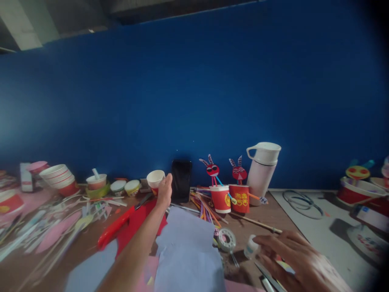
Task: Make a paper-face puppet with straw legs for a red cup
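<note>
**Risk note: light cup at full reach**

Left hand (164, 190) is stretched far out against the paper cup (155, 178). Its fingers are hidden, so I cannot tell if they grip. A black phone (181, 180) leans just right of it, and a sideways nudge could topple either. Right hand (293, 255), fingers apart, touches a small white pot (251, 246), which may tip.

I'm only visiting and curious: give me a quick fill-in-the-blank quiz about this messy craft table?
1. The left hand holds a paper cup next to a leaning phone coloured ____.
2. The bunny figures rise from ____ red cups.
3. The wall behind the table is ____.
4. The right hand is nearest a small bottle coloured ____.

Missing words: black; two; blue; white.
</note>
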`<state>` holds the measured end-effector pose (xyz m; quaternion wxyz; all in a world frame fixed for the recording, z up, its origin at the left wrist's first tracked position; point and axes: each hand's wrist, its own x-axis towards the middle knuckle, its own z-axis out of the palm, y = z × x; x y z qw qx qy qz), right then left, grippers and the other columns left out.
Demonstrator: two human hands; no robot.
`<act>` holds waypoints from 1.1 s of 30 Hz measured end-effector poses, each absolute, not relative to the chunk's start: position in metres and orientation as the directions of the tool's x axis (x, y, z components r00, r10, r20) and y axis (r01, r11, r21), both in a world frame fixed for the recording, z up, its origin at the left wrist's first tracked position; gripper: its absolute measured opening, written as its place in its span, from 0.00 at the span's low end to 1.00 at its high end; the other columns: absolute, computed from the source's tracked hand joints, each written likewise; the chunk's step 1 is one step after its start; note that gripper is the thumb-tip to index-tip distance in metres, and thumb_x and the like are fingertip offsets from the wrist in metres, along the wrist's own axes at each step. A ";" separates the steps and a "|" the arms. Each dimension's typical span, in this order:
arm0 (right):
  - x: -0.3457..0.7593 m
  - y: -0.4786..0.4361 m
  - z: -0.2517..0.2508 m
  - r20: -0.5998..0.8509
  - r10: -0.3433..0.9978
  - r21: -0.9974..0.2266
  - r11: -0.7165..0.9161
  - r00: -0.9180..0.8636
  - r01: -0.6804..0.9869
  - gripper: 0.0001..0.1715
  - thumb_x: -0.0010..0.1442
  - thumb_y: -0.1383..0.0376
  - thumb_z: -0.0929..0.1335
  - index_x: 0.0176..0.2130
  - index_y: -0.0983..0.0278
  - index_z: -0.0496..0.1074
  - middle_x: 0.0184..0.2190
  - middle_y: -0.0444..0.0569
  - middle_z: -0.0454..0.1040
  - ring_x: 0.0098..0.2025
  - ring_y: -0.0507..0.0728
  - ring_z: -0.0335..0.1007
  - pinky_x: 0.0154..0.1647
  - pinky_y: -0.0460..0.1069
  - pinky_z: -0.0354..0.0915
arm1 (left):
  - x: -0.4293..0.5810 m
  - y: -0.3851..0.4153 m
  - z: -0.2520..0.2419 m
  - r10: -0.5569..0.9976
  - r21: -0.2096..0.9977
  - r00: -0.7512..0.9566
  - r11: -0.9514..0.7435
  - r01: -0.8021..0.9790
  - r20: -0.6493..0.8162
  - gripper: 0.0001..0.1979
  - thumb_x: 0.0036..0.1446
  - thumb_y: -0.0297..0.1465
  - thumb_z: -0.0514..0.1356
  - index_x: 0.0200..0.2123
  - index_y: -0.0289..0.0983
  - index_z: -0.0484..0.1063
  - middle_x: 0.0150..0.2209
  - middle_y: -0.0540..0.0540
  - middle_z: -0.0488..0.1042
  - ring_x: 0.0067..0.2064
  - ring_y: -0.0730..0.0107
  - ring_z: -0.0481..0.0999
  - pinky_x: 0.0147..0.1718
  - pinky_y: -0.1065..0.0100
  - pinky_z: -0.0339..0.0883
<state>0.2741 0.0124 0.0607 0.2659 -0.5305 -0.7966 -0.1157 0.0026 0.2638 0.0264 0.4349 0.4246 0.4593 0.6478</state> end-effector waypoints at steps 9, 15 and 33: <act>0.218 0.025 0.088 0.170 0.984 -0.946 0.178 -0.050 0.271 0.21 0.62 0.52 0.61 0.52 0.56 0.66 0.51 0.52 0.72 0.51 0.60 0.69 0.46 0.54 0.68 | 0.008 0.157 0.095 0.966 0.852 0.049 0.247 -0.461 -0.254 0.15 0.62 0.38 0.53 0.39 0.33 0.73 0.36 0.43 0.77 0.35 0.62 0.77 0.36 0.61 0.71; 0.191 0.038 0.069 0.138 0.932 -0.927 0.002 -0.335 -0.375 0.36 0.58 0.49 0.66 0.61 0.56 0.56 0.62 0.52 0.59 0.64 0.63 0.50 0.61 0.60 0.48 | 0.015 0.068 0.072 0.737 0.541 0.490 0.675 -0.502 -0.465 0.17 0.58 0.40 0.58 0.40 0.32 0.75 0.34 0.40 0.80 0.43 0.55 0.77 0.46 0.59 0.67; 0.172 0.030 0.064 0.133 0.908 -0.849 -0.101 -0.396 -0.518 0.34 0.50 0.57 0.71 0.55 0.58 0.63 0.48 0.52 0.72 0.51 0.64 0.66 0.55 0.60 0.55 | 0.025 0.043 0.077 0.632 0.385 0.672 0.772 -0.506 -0.386 0.22 0.57 0.45 0.55 0.44 0.34 0.75 0.40 0.40 0.79 0.48 0.55 0.74 0.49 0.63 0.61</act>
